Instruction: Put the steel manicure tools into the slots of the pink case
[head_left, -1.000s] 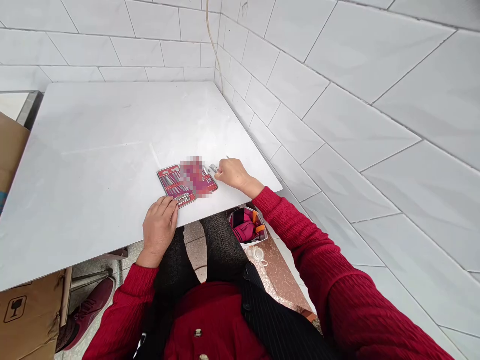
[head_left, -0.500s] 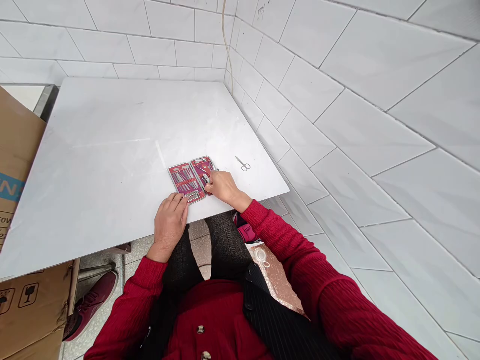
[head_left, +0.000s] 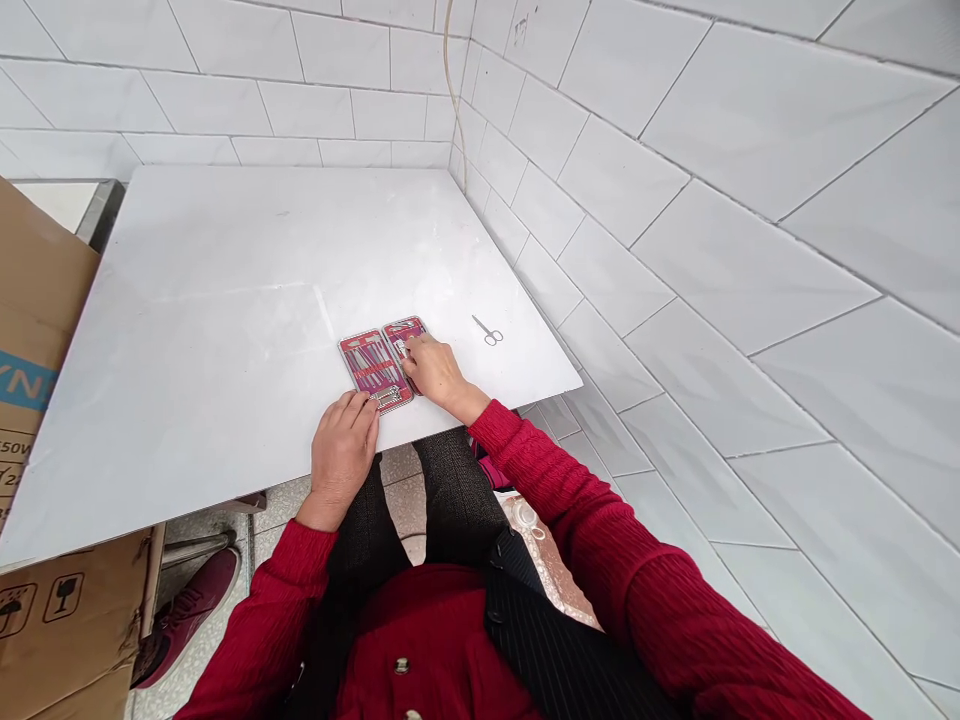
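A manicure set case (head_left: 367, 362) lies open like a book near the table's front edge, its red and purple lining holding several slim metal tools. A nail clipper (head_left: 390, 396) sits along the bottom of its left half. My left hand (head_left: 345, 440) grips that half's lower left corner, fingers together. Over the right half (head_left: 405, 325) is my right hand (head_left: 436, 372), its fingers closed and pointing down into the lining. Whatever they pinch is hidden under them. Small scissors (head_left: 487, 331) lie apart to the right, blades toward the back left.
The white table (head_left: 225, 230) meets a tiled wall (head_left: 600, 190) on the right and at the back. Cardboard boxes (head_left: 45, 300) stand at the left. A thin cable (head_left: 452, 80) hangs in the corner. Below the table edge are my knees and a pinkish shiny item (head_left: 555, 570).
My right hand has shifted slightly left and inward over the case's right half, covering more of its middle. My left hand stays at the corner, and the scissors lie where they were.
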